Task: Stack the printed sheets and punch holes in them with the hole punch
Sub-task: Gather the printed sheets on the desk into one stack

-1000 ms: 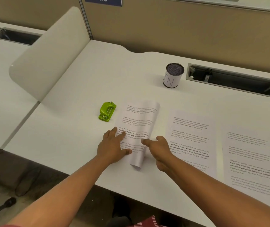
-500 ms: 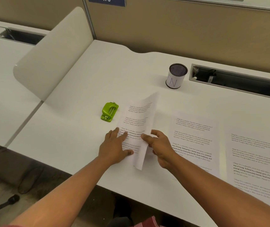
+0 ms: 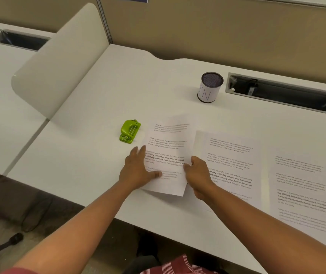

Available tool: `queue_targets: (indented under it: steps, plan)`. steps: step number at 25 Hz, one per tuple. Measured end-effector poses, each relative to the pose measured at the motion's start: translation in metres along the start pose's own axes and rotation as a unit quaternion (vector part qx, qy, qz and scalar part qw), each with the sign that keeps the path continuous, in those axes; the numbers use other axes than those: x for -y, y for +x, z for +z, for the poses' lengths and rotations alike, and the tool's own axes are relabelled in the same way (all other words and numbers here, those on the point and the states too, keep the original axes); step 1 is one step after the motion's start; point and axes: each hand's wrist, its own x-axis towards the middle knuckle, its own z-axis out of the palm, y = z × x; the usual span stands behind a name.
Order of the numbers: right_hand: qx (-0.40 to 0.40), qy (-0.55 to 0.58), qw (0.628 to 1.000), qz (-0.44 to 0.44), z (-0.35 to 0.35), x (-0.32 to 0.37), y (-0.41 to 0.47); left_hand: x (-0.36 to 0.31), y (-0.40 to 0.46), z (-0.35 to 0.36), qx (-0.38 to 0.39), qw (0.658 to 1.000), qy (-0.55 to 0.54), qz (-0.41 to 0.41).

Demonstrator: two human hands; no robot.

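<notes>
The left hand (image 3: 138, 171) lies flat with spread fingers on the left printed sheet (image 3: 168, 155), near the front edge of the surface (image 3: 98, 86) — I think it pins the paper so it cannot slide. The right hand (image 3: 196, 176) pinches the right edge of this same sheet between thumb and fingers, and that edge curls up a little. Two more sheets, the middle sheet (image 3: 231, 165) and the right sheet (image 3: 302, 186), lie flat toward the right edge. The green hole punch (image 3: 130, 131) waits untouched just beside the first sheet's far left corner — stacking seems not finished yet.
</notes>
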Motion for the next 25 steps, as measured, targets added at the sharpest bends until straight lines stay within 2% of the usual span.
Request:
queue_targets:
  steps: [2, 5, 8, 10, 11, 13, 16, 20, 22, 25]
  plan:
    - [0.006, 0.021, 0.999, -0.023, -0.011, 0.003, -0.004, -0.008, 0.005, -0.008, -0.049, 0.99, -0.132, -0.004]
    - [0.037, 0.05, 0.997, -0.048, -0.038, 0.007, -0.011, -0.017, 0.011, -0.02, -0.062, 0.94, -0.335, -0.01]
    - [0.066, 0.081, 0.993, -0.059, -0.067, 0.009, -0.018, -0.027, 0.018, -0.024, 0.044, 0.862, -0.504, -0.016]
    - [0.071, 0.091, 0.992, -0.057, -0.083, 0.005, -0.021, -0.034, 0.021, -0.019, 0.121, 0.836, -0.535, -0.026]
    - [0.069, 0.091, 0.992, -0.052, -0.091, 0.001, -0.022, -0.038, 0.022, -0.014, 0.137, 0.836, -0.531, -0.026]
    - [0.043, 0.086, 0.995, -0.041, -0.105, -0.008, -0.026, -0.049, 0.021, -0.001, 0.135, 0.858, -0.495, -0.016]
    - [-0.065, 0.001, 0.998, -0.019, -0.122, -0.028, -0.028, -0.066, 0.017, 0.022, 0.094, 0.91, -0.405, -0.005]
    - [-0.2, -0.114, 0.972, 0.046, -0.141, -0.043, -0.029, -0.084, 0.011, 0.046, 0.054, 0.943, -0.328, 0.004]
    - [-0.224, -0.134, 0.961, 0.086, -0.147, -0.043, -0.028, -0.087, 0.01, 0.052, 0.035, 0.958, -0.285, 0.004]
    - [-0.212, -0.109, 0.963, 0.122, -0.153, -0.044, -0.025, -0.089, 0.009, 0.057, 0.018, 0.968, -0.25, 0.001]
